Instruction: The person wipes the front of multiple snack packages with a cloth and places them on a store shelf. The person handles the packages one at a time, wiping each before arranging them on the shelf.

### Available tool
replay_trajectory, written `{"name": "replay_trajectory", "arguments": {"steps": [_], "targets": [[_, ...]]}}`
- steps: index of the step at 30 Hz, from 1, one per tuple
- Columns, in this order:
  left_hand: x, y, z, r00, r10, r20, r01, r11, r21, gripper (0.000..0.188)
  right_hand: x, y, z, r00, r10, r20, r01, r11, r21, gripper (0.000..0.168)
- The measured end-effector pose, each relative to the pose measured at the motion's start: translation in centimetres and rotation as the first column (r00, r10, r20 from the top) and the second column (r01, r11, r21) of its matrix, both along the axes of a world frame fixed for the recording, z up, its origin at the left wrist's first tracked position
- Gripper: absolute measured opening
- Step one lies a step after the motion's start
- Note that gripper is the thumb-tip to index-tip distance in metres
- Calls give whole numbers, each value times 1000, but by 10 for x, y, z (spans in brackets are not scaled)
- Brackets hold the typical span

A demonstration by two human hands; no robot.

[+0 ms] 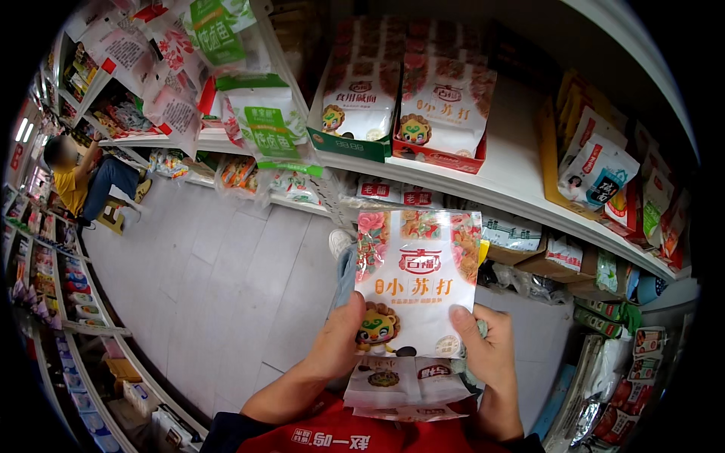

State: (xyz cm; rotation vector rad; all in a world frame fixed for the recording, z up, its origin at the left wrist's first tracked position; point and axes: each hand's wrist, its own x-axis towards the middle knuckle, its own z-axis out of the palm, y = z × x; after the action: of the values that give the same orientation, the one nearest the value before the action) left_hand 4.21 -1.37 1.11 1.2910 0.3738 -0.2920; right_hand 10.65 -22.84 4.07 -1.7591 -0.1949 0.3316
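Between my two hands I hold a white baking soda packet (416, 317) upright, its front with a cartoon lion and flowers facing me. My left hand (334, 337) grips its lower left edge, thumb on the side. My right hand (490, 345) pinches the lower right edge, thumb on the front; greenish cloth shows beside it. Further packets (405, 382) of similar design hang or rest just below, against a red apron (323, 427); what supports them is hidden. On the shelf ahead, a red display box (436, 156) holds matching packets, beside a green box (348, 146) of similar ones.
The white shelf (510, 136) curves across the front, with a yellow box (572, 198) of packets at right. Green-and-white bags (269, 130) hang at upper left. A person (85, 181) in yellow sits on a low stool far left. Stocked shelves (102, 328) line the left; packaged goods (628, 390) stand lower right.
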Motion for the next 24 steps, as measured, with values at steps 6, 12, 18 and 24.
{"name": "replay_trajectory", "arguments": {"steps": [6, 12, 18, 24], "targets": [[3, 4, 2, 1000, 16, -12, -17, 997, -81, 74, 8, -7, -5, 1000, 28, 12, -27, 998, -48, 27], [7, 4, 3, 997, 73, -29, -77, 977, -197, 73, 13, -6, -2, 997, -49, 52, 45, 996, 73, 14], [11, 3, -2, 996, 74, -57, -86, 966, -245, 60, 13, 5, 9, 996, 82, -31, -79, 993, 89, 18], [10, 0, 17, 994, -50, 101, 77, 954, -288, 43, 9, 1, -5, 999, -16, -31, 19, 993, 114, 19]]}}
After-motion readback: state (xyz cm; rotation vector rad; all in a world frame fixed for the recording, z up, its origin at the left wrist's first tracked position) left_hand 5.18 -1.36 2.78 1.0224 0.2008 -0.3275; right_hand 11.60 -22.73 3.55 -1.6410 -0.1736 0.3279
